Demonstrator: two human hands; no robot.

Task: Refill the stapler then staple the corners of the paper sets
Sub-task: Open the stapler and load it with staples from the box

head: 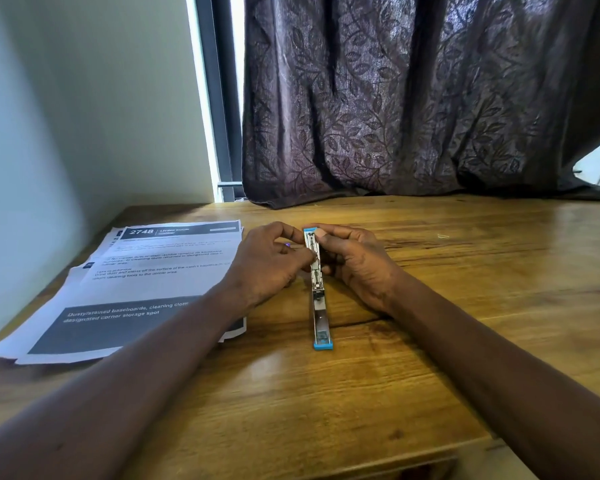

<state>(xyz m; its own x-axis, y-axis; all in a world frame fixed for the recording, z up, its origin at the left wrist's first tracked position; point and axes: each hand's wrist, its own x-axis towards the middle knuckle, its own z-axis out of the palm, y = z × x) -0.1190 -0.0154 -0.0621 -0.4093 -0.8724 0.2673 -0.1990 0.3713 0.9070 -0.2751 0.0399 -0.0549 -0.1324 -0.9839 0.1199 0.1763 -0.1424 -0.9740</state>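
Observation:
A blue stapler lies opened out flat on the wooden table, its metal staple channel facing up. My right hand grips the far half of the stapler from the right side, thumb on its top edge. My left hand pinches at the channel from the left; its fingertips meet over the metal track, and what they hold is too small to tell. A small purple thing peeks out behind my left hand. Printed paper sets lie fanned in a loose stack at the left.
A dark leaf-patterned curtain hangs behind the table and drapes onto its far edge. A pale wall and a window frame stand at the left. The table's front edge is near the bottom of the view.

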